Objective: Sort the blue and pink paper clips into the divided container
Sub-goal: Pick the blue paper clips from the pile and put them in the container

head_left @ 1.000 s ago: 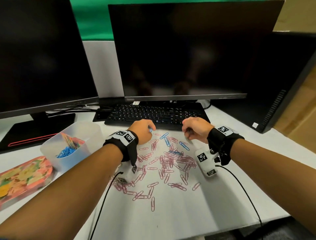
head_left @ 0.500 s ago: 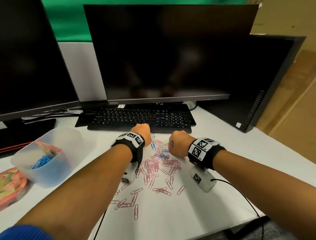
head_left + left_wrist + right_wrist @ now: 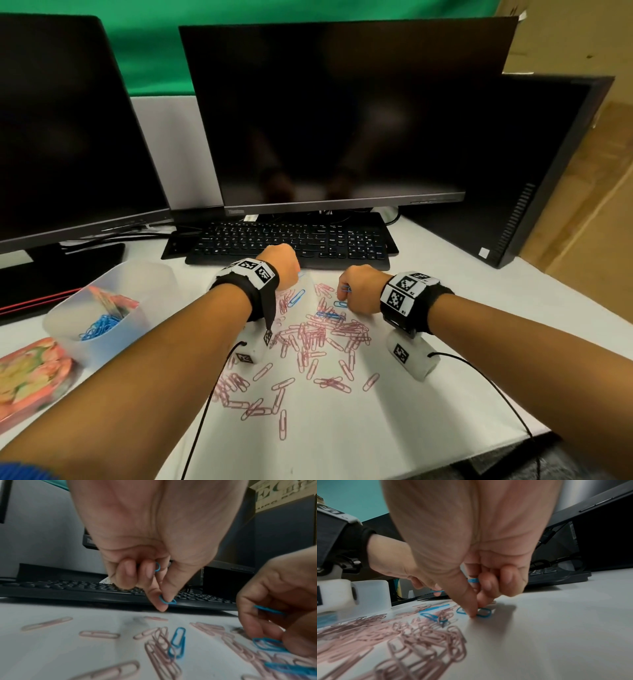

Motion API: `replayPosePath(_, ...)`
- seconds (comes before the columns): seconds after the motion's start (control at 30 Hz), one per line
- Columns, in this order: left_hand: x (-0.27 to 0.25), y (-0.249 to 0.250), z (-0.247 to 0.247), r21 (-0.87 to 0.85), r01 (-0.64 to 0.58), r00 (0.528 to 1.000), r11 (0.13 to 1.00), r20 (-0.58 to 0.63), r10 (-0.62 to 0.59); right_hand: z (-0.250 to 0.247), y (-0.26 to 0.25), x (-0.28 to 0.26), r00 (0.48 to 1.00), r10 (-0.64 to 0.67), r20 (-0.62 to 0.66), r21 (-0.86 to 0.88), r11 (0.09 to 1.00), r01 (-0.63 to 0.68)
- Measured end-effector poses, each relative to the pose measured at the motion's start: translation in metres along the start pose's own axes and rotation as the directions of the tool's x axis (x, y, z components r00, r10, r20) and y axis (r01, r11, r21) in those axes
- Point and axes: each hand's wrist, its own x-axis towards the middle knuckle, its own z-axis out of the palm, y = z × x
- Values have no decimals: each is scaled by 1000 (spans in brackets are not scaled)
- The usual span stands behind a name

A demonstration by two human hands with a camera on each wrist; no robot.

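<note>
Pink paper clips (image 3: 322, 335) lie scattered on the white table, with a few blue ones among them (image 3: 296, 297). At the left stands the divided container (image 3: 102, 353), blue clips (image 3: 101, 327) in its near compartment and pink clips (image 3: 120, 301) in the far one. My left hand (image 3: 165, 603) hovers by the keyboard and pinches a blue clip (image 3: 167, 600) between thumb and forefinger, with another blue clip (image 3: 157, 567) tucked under its curled fingers. My right hand (image 3: 475, 609) pinches a blue clip (image 3: 483, 612) lying on the table and keeps another (image 3: 473, 580) in its curled fingers.
A black keyboard (image 3: 291, 240) lies just beyond both hands, under a dark monitor (image 3: 342, 113). A second monitor (image 3: 68, 130) is at the left and a black computer case (image 3: 513, 171) at the right. A colourful flat case (image 3: 30, 370) sits near the container.
My right hand has come left from the pile's far right edge to a blue clip near its top. My left hand has stayed by the keyboard.
</note>
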Motion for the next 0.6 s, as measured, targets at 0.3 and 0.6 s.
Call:
replayPosePath(0.3, -8, -8, -12, -558, 178, 982, 810, 148, -114, -4, 3, 2, 996, 46, 70, 256, 965, -63)
replayPosePath(0.6, -25, -25, -19, -920, 242, 968, 308, 250, -13, -16, 8, -2, 996, -6, 92, 915, 396, -82)
